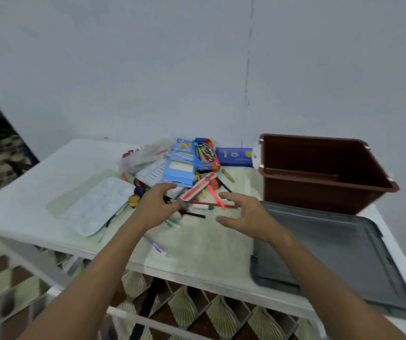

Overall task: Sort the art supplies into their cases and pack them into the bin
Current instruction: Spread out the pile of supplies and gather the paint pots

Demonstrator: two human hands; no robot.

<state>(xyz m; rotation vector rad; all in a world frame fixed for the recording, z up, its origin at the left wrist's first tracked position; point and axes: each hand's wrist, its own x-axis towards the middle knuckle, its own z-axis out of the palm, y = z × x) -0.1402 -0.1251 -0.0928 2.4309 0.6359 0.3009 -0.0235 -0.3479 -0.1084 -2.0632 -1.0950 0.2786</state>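
The sorting looks barely begun: the brown bin [319, 173] stands bare at the back of the worktop [209, 241], its grey lid [344, 253] lying flat just in front of it. Left of the bin sprawls the heap of art supplies: blue crayon boxes [181, 168], a coloured-pencil box [206, 153], a blue pouch [233, 156], loose pencils [211, 204] and a white paint palette [98, 204] furthest out. The left hand [155, 204] reaches into the heap, its fingers curled about the lower end of a slim red-and-white case [198, 188]. The right hand [243, 214] hovers beside the loose pencils, fingers wide, holding nothing. Next, I judge, it must gather matching pencils and feed them into that case.
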